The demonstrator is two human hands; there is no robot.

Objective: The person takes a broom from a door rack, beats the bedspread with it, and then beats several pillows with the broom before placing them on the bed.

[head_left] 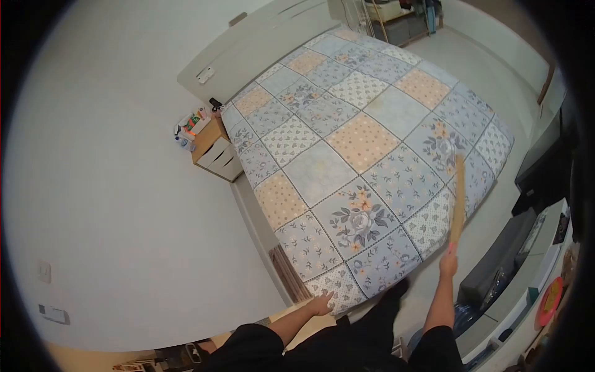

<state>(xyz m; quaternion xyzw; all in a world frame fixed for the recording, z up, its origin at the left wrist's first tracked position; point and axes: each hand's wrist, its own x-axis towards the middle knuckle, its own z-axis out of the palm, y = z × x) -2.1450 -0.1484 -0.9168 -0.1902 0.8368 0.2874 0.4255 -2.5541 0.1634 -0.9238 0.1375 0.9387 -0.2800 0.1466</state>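
A patchwork-patterned sheet (338,170) in grey, white and peach covers the bed in front of me. At the near left corner of the bed, my left hand (321,304) rests on the sheet with its fingers spread. My right hand (449,263) is closed around the lower end of a long, narrow tan brush (459,198). The brush points away from me, and its far part overlaps the right side of the sheet in this view. A bit of pink shows at the gripped end.
A small bedside cabinet (217,152) with bottles and boxes on top stands left of the pale headboard (217,59). Along the right run a black screen (548,149) and a low shelf unit (520,282). A rack (406,25) stands beyond the bed.
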